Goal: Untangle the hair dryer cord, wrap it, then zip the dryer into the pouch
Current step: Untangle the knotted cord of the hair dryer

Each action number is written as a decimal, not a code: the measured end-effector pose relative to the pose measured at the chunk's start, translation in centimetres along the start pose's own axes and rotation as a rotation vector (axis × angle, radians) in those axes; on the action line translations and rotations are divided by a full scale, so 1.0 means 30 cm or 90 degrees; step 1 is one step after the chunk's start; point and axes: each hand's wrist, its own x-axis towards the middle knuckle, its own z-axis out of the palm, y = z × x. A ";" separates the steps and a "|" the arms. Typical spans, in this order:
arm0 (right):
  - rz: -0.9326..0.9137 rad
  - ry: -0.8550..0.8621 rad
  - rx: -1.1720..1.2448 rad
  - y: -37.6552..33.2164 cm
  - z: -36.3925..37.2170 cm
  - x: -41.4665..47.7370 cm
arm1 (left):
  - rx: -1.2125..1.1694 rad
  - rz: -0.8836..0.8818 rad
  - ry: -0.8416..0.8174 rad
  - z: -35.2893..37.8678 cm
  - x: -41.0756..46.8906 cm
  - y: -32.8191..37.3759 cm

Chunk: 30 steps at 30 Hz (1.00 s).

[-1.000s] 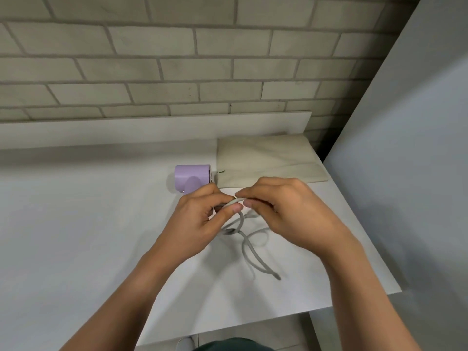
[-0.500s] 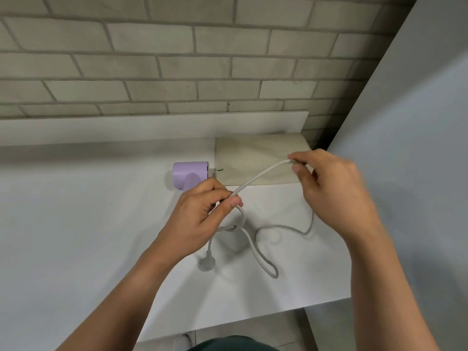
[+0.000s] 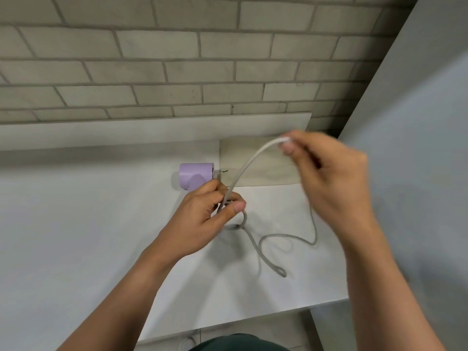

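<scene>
Cord (image 3: 243, 169) pinched by curled fingers (image 3: 234, 206) of left hand (image 3: 202, 219), arcing up to right hand (image 3: 331, 178) — blurred, fingers apparently pinching it

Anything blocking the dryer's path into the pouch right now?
No object lies in the gap: dryer and pouch sit side by side. Only the cord, held between left hand and right hand, arcs over the pouch.

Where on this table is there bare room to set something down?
The widest bare patch is the table left of the hair dryer and the left hand, up to the back ledge. A smaller strip runs along the front edge. Crowded mid-right: cord loops lie below the right hand, before the pouch.
</scene>
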 end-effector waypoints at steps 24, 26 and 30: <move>-0.069 -0.157 -0.049 0.046 0.010 -0.003 | -0.012 -0.016 -0.028 0.024 0.032 0.008; -0.063 -0.135 -0.057 0.060 0.002 0.003 | -0.036 -0.031 -0.009 0.022 0.038 0.019; -0.047 -0.181 -0.103 0.059 -0.002 0.000 | -0.046 -0.037 -0.013 0.028 0.054 0.030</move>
